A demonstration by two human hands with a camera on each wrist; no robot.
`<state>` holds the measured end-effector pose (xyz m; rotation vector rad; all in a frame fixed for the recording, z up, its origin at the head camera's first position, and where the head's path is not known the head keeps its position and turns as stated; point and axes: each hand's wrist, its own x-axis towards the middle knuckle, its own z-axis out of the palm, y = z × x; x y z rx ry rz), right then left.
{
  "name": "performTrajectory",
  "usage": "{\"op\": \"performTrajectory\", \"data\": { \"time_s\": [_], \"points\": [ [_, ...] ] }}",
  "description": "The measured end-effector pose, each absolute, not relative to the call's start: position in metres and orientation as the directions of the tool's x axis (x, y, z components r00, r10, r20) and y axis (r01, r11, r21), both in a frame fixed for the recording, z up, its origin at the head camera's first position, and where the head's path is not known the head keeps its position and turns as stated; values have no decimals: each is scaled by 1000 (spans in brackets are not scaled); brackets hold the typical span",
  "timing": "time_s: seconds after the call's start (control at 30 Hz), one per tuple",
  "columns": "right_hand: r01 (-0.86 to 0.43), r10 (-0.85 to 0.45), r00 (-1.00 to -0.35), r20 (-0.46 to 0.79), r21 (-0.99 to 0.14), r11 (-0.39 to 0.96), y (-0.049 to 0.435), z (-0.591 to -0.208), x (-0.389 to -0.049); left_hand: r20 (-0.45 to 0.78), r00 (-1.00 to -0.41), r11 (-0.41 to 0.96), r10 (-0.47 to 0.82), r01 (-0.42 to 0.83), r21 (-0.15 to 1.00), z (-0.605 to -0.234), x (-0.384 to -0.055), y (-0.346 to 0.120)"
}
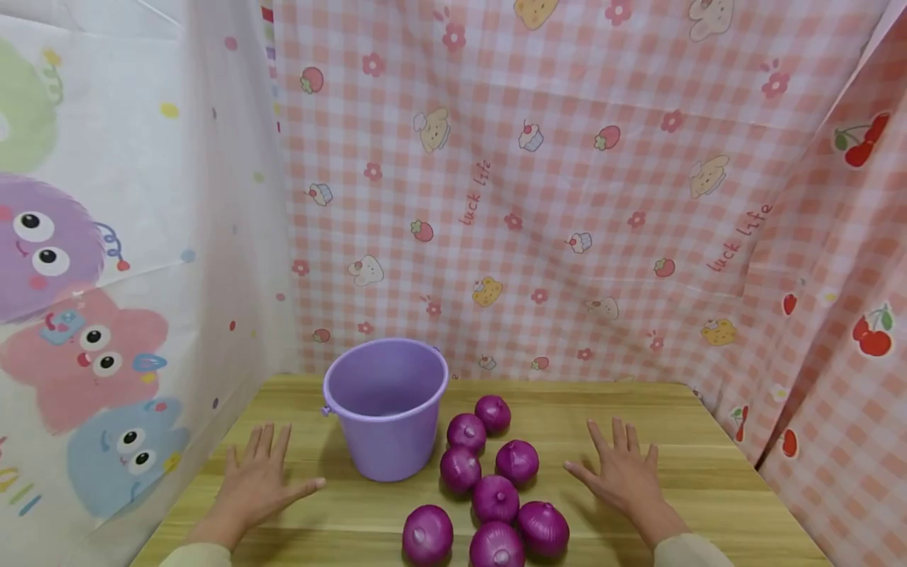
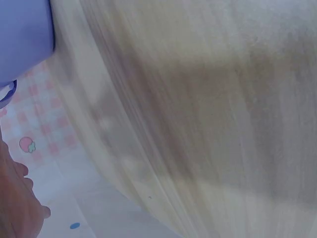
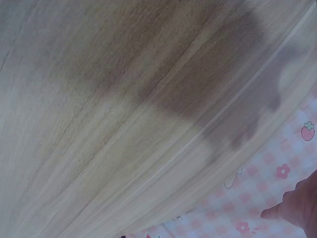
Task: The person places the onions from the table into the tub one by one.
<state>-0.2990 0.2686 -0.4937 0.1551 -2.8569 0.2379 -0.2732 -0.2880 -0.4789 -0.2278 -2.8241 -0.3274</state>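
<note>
In the head view a purple bucket stands upright on the wooden table, left of several red onions. My left hand is spread over the table to the left of the bucket, thumb pointing toward it, and holds nothing. On the far side of the onions my right hand is also spread with nothing in it. Part of the bucket shows at the upper left of the left wrist view, above the left hand. Only the edge of the right hand shows in the right wrist view.
The wood-grain table reaches back to a pink checked curtain. A white cloth with cartoon figures hangs on the left, and a cherry-printed checked cloth on the right. One onion lies apart near the front.
</note>
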Motion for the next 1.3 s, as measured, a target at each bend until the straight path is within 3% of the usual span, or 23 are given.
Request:
{"op": "performTrajectory", "data": {
  "time_s": [1.3],
  "points": [
    [-173,-107,-946,306,-197,965,257,-491,-298,388,-913,905,129,268,330,-424,-295,-260]
  ]
}}
